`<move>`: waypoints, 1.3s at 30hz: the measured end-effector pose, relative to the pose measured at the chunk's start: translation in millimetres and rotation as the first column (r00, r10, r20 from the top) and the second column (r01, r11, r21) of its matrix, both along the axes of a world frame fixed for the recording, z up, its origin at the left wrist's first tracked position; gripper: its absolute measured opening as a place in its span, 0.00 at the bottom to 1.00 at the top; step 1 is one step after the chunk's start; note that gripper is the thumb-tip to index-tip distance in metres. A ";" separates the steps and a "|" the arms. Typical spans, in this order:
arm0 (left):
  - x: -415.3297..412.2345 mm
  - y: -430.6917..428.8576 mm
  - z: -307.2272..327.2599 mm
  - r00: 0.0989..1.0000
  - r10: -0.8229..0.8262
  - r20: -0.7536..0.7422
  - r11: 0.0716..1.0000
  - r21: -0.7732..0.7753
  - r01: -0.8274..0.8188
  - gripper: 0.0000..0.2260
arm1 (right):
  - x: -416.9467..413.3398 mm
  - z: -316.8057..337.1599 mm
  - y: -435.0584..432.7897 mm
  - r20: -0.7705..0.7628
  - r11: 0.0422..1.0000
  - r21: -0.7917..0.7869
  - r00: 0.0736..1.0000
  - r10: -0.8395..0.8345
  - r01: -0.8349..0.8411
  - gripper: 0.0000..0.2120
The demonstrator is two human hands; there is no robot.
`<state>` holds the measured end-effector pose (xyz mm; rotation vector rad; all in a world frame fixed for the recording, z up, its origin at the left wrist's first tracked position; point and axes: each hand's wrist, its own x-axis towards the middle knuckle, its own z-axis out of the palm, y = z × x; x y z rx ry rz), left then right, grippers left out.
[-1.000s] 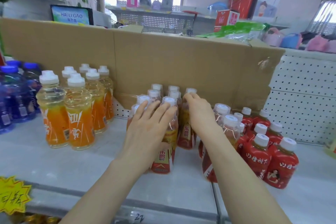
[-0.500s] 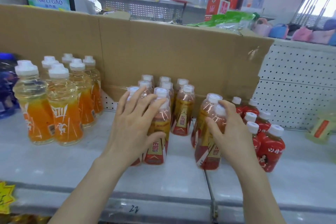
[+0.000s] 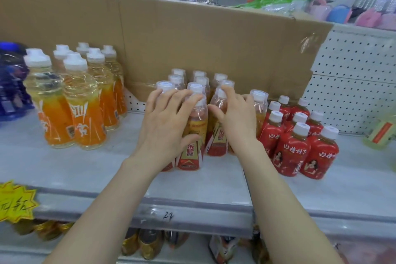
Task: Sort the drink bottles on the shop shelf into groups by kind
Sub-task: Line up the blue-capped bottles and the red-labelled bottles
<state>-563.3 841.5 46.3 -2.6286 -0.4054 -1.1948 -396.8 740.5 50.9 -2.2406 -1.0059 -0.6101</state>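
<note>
Right grip (image 3: 235, 120) is wrapped round a gold bottle (image 3: 219, 137), thumb on its near side, forefinger up by the cap. That is the change: half a second back this grip had two strays standing off to the right with a clear gap, and now they are pulled in tight against the gold group (image 3: 199, 77). The second stray (image 3: 259, 103) stands just behind the knuckles, touching or nearly touching its neighbours. Left grip (image 3: 167, 128) is wide, fingers spread flat over the front-left gold caps and shoulders, bracing them, right where it was. By my read the gold kind is now one block, so this group is about done. Either side, the red bottles (image 3: 293, 150) sit just right of the gold, bunched on their own, and the orange bottles (image 3: 85, 118) stand well apart on the left, with blue bottles (image 3: 10, 83) at the far edge. The pale shelf (image 3: 85, 169) is backed by cardboard (image 3: 214, 38) and pegboard (image 3: 353, 83), with a yellow tag (image 3: 15, 201) on the front lip. More goods sit blurred on the shelf below, and another stocked rack shows behind.
</note>
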 end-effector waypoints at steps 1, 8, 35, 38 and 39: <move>-0.1 0.3 -0.1 1.000 0.002 0.000 1.000 0.003 -0.002 0.42 | 3.3 0.3 2.6 0.012 0.999 -0.031 1.000 -0.015 0.015 0.28; 1.5 1.8 -1.6 1.000 -0.002 0.016 1.000 0.015 0.002 0.42 | 25.2 8.4 -30.6 0.104 0.969 0.195 0.979 -0.175 0.152 0.25; -8.8 8.3 -53.6 0.901 -0.110 0.418 0.371 -0.824 0.428 0.47 | -54.7 -17.0 -49.8 -0.132 0.947 0.292 0.975 0.178 -0.133 0.24; -9.6 10.2 -54.8 0.901 -0.099 0.423 0.370 -0.825 0.427 0.47 | -49.2 -16.8 -41.4 -0.131 0.948 0.284 0.974 0.187 -0.144 0.25; -11.1 11.0 -55.9 0.904 -0.100 0.415 0.376 -0.826 0.421 0.46 | -46.9 -15.8 -41.1 -0.148 0.948 0.280 0.969 0.199 -0.152 0.25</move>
